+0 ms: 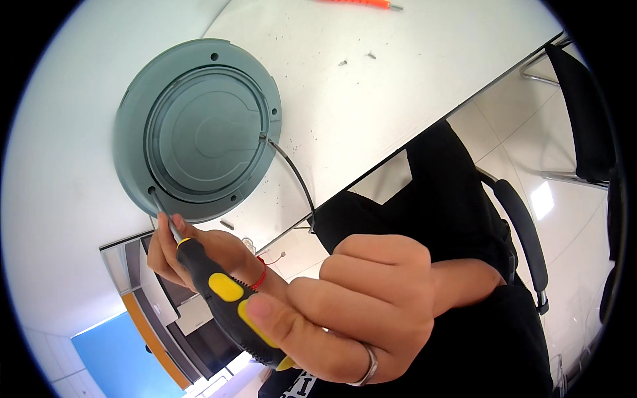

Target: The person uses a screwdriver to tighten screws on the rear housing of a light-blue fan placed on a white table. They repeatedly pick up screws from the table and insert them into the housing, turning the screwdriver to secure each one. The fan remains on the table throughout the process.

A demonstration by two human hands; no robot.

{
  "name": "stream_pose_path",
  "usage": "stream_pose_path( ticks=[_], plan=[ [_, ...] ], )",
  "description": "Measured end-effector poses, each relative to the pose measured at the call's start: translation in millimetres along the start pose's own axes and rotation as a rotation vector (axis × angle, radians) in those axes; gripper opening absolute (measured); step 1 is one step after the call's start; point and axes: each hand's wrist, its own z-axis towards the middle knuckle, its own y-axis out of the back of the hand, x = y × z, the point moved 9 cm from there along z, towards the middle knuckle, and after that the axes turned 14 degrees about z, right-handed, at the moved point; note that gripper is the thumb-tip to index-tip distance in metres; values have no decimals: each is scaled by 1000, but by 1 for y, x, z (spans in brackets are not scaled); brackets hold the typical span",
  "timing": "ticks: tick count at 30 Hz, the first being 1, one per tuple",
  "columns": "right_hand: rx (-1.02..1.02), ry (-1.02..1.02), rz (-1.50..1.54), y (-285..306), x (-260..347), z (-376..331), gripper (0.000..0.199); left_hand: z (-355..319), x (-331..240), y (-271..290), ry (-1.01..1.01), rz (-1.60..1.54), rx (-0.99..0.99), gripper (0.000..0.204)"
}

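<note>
My right hand (371,308) is closed around the black and yellow handle of a screwdriver (225,288), its thumb pressed on a yellow patch. A ring sits on one finger. Behind the handle, my left hand (215,249), with a red bracelet at the wrist, has its fingertips closed about the metal shaft, close to the tip. That tip is at a hole in the lower rim of a round grey-green plastic base (136,136). The base has a circular recess and several holes around its rim. A dark cable (296,172) runs from its side over the table edge.
On the white table (398,86) lie two small screws (371,56), (343,63), dark crumbs and a short metal piece (227,225). An orange-handled tool (361,3) is at the top edge. Black chairs (584,119) stand on the tiled floor at the right.
</note>
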Motion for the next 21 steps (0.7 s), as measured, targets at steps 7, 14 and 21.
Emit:
stream_pose_path(
  ticks=[7,14,21],
  plan=[
    [14,-3,-40,7,-3,7,39,3,3,0,-16,1,-17,23],
    [-6,33,-80,6,-12,5,38,4,-6,-5,-50,-41,-31,24],
    [62,118,14,-3,-1,6,20,5,2,0,49,-66,-93,15]
  ],
)
